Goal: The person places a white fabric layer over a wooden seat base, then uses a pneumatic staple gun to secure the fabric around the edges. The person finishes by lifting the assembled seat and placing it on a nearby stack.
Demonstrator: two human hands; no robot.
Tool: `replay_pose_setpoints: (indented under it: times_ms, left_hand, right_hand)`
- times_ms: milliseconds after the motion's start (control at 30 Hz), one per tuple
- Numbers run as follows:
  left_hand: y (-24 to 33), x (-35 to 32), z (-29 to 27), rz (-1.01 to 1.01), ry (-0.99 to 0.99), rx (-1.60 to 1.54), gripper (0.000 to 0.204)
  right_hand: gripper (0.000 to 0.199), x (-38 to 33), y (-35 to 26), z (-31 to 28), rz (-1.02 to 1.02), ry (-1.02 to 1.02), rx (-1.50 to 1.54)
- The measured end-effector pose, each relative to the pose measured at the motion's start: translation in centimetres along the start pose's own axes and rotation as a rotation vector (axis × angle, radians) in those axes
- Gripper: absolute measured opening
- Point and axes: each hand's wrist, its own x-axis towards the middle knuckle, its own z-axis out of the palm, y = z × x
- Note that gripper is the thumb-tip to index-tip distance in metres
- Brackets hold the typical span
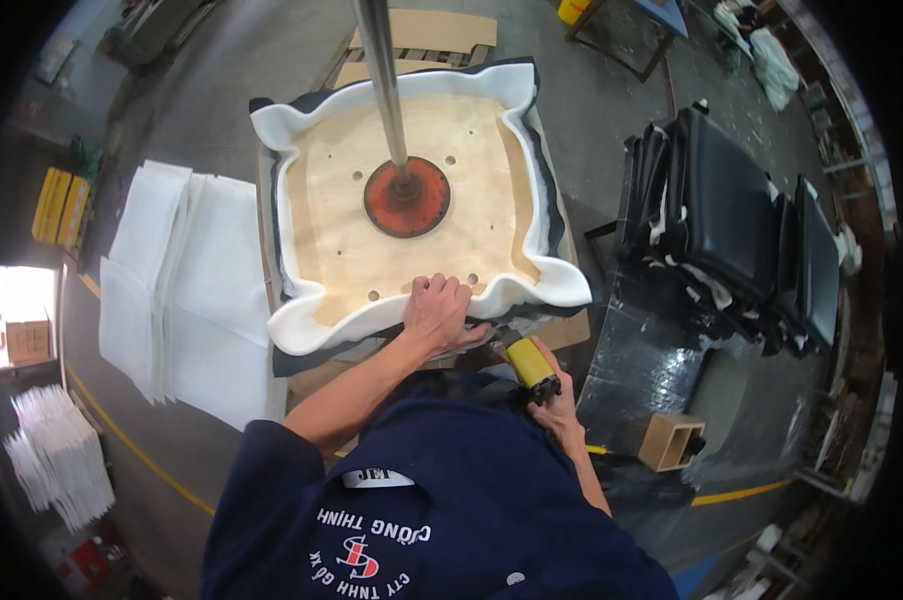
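A pale plywood panel [422,130] lies in front of me, ringed by white foam padding [562,284] that curls up at its edges. Black cover material [545,180] shows outside the foam. A red round press plate [375,205] on an upright metal rod [385,95] rests on the panel's middle. At the near edge my left hand [438,318] is closed over the foam, fingers bent onto the panel. My right hand [560,398] grips a yellow staple gun [528,362] just right of it, by the near edge. The gun's handle is mostly hidden.
Stacked white sheets [207,270] stand close on the left. To the right, black padded cushions [722,200] are piled on a dark shiny surface [622,400], near a small wooden box [670,442]. A blue-topped table [662,12] stands far right.
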Motion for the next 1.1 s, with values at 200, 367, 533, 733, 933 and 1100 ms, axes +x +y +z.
replay_pose_setpoints:
  times_ms: [200,367,533,733,933,1100]
  left_hand:
    - [-1.9,0.8,2.2,0.262,0.090,-0.027,0.033]
    - [-2.1,0.3,2.0,0.107,0.223,0.018,0.033]
    - [-1.9,0.2,1.9,-0.044,0.165,0.004,0.033]
    - [-2.1,0.4,2.7,-0.107,0.216,-0.018,0.037]
    - [-2.0,0.6,2.9,-0.150,0.224,-0.017,0.038]
    - [-1.7,0.8,2.4,-0.189,0.227,-0.041,0.032]
  right_hand:
    - [0.086,2.0,-0.4,-1.9,0.077,-0.149,-0.111]
    - [0.086,3.9,-3.5,-3.8,0.163,-0.301,-0.075]
    - [0.084,6.2,-4.6,-3.7,0.175,-0.347,-0.184]
    - [0.079,8.4,-4.1,-2.1,0.267,-0.300,-0.041]
    - [0.078,10.7,-5.9,-0.9,0.381,-0.322,-0.026]
    - [0.078,12.1,-5.2,-0.5,0.411,-0.351,-0.066]
